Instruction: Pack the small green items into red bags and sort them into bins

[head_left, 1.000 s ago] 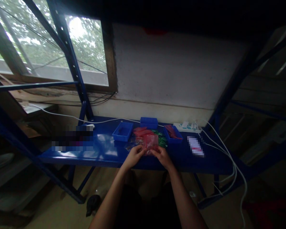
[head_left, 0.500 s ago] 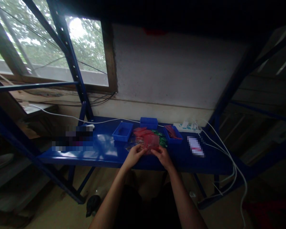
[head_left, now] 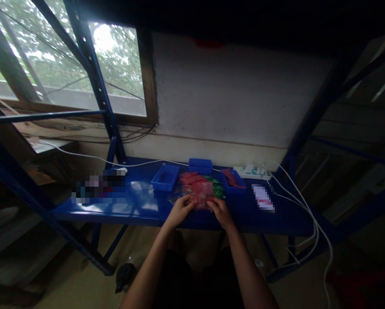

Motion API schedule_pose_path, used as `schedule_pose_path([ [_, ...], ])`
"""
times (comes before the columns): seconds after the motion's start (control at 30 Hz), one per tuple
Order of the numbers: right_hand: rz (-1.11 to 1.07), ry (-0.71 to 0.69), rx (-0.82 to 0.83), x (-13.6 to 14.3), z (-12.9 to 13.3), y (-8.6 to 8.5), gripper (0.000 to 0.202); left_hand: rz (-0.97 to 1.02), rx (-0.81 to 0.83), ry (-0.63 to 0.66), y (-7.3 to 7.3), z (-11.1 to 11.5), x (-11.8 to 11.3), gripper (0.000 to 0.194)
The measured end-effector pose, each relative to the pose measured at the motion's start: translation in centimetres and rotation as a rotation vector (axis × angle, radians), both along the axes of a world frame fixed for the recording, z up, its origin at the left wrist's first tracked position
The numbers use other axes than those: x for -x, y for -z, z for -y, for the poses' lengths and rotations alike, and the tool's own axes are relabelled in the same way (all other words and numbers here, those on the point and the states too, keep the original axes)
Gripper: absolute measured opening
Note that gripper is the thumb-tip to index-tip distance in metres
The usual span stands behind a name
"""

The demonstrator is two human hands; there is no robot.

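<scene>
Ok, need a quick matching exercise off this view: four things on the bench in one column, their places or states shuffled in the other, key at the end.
Things
1. red bag
2. green packets
3. power strip
4. right-hand blue bin

Places or states
A. near the wall, with plugs in it
B. has red packets in it
C. held between left hand and right hand
D. in the loose pile

Pairs: 1-C, 2-D, 3-A, 4-B
</scene>
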State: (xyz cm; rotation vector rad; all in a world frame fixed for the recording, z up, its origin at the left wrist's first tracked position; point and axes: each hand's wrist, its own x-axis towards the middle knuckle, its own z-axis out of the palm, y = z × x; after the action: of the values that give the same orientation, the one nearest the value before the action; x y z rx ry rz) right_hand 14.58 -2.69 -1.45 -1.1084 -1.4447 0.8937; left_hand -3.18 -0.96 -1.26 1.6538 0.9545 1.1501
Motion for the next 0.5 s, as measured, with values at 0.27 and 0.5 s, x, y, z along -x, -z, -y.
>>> schedule_pose_path([
  [0.27, -0.004, -0.014, 0.01, 0.03, 0.02, -0.04, 0.022, -0.011, 0.007, -0.024, -0.6, 0.32, -0.04, 0.034],
  [0.5, -0.021, -0.023, 0.037, 0.13, 0.25, -0.13, 0.021, 0.004, 0.004, -0.036, -0.76, 0.41, -0.01, 0.034],
])
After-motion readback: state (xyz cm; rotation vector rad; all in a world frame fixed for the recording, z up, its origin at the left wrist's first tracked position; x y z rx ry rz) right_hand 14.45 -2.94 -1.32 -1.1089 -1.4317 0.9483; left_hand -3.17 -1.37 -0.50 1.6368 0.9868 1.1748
